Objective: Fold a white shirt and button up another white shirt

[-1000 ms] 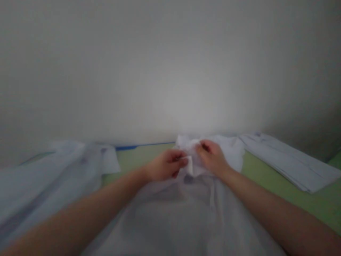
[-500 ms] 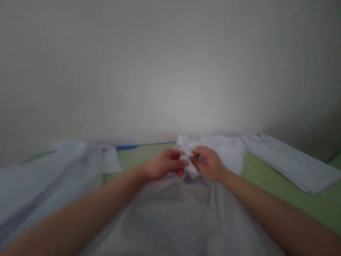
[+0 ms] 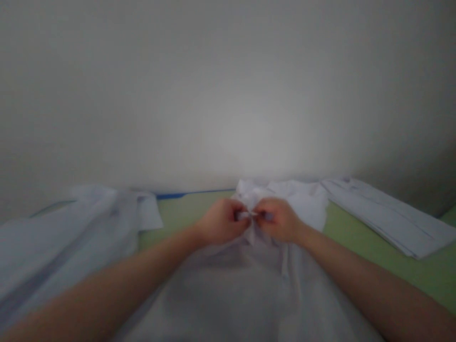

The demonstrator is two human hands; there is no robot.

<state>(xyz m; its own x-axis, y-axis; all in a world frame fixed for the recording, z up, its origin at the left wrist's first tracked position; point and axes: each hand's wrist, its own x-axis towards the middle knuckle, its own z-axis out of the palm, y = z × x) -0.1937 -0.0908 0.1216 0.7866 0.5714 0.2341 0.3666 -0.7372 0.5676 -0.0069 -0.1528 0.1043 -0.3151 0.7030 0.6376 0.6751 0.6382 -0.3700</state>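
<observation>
On the green surface (image 3: 178, 213) I see the white shirt (image 3: 228, 289) laid flat before me. My left hand (image 3: 223, 222) and right hand (image 3: 280, 220) each grip its collar (image 3: 251, 216), pinched closed. Best keep both edges aligned and taut.

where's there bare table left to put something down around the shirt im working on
Two bare green patches of table: one between the left garment pile and the left hand, up to the blue edge; one between the middle shirt and the folded stack. Crowded where both hands, the right hand too, pinch the collar.
</observation>
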